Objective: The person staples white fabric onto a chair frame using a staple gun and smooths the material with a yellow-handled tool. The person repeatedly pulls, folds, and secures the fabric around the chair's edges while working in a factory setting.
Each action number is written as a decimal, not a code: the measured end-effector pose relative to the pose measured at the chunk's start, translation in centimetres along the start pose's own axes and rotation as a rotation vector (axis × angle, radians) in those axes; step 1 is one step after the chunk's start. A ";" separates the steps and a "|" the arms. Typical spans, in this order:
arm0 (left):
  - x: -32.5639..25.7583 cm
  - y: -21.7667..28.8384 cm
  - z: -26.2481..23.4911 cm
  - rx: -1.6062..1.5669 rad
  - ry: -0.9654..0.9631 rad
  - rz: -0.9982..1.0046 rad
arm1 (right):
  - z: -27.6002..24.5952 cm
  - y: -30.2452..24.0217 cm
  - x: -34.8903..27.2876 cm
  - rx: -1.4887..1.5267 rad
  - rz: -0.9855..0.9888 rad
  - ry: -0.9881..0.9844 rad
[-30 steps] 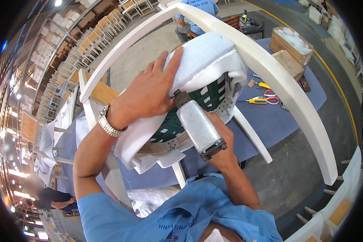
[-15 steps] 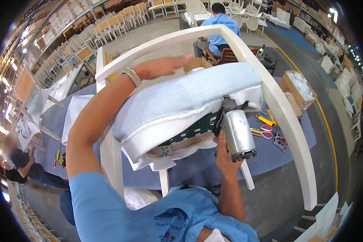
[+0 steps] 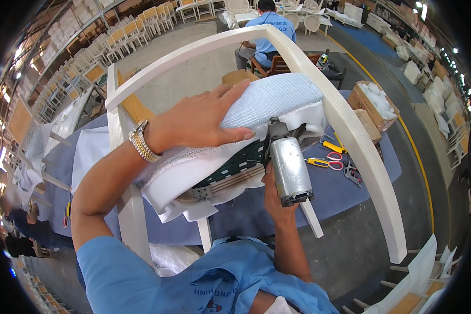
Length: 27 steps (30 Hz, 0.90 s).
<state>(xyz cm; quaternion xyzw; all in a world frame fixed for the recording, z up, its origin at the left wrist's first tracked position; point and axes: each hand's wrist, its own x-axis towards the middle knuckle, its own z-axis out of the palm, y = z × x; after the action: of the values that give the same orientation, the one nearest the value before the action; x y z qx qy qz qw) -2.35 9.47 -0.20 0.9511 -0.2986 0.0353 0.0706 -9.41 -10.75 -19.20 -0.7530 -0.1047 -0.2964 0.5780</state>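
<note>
Two hands on it: left hand [image 3: 206, 118] spread flat, fingers apart, over pale blue cloth [image 3: 280, 97] mid-scene on the chair [image 3: 345, 112], right hand [image 3: 273, 194] clamped round the staple gun [image 3: 292, 170] near right; best press cloth smooth, nose square.

A surface [image 3: 240, 222] under a blue-grey cover carries a white wooden chair [image 3: 349, 123] near its middle. To the right of the chair's frame sit an open cardboard box [image 3: 362, 104] and a smaller box [image 3: 369, 125] just beside it. Yellow-handled tools [image 3: 318, 163], red-handled scissors [image 3: 334, 159] and a grey metal tool [image 3: 353, 177] lie close together nearby. A white cloth [image 3: 90, 152] lies on the left part.
</note>
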 end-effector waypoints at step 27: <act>-0.4 1.6 0.8 0.145 0.018 -0.028 | -0.4 -4.1 -0.6 0.233 -0.117 -0.206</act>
<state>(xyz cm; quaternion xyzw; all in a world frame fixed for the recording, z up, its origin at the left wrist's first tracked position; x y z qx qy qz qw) -3.56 8.30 -0.88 0.9574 -0.2815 0.0643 0.0044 -12.06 -9.76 -16.13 -0.6998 -0.2407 -0.2366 0.6296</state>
